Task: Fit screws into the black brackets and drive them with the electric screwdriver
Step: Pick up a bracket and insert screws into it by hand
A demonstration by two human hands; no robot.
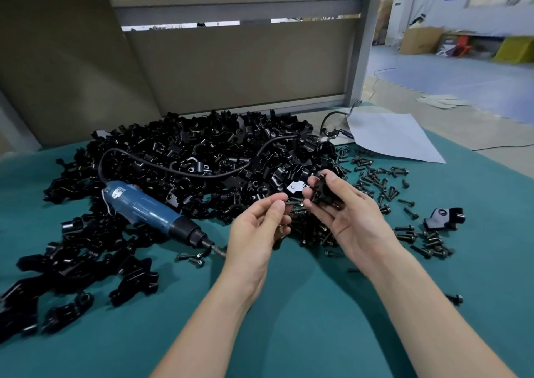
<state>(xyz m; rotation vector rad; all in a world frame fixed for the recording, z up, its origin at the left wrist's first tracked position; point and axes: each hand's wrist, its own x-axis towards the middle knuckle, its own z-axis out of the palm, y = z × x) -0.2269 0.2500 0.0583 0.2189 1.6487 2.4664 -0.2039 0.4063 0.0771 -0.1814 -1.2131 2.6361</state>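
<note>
My left hand (260, 227) pinches a small black screw (294, 202) between thumb and forefinger, its tip pointing right. My right hand (344, 213) grips a black bracket (325, 192), held just right of the screw above the green table. The blue electric screwdriver (150, 210) lies on the table to the left of my hands, bit toward my left wrist, its black cable looping back over a big heap of black brackets (202, 158). Several loose screws (384, 187) lie scattered to the right of my right hand.
More black brackets (72, 276) lie in a group at the near left. One assembled bracket (443, 218) sits alone at the right among screws. A white sheet (390, 135) lies at the far right corner. A brown board and metal frame (231, 59) stand behind the heap.
</note>
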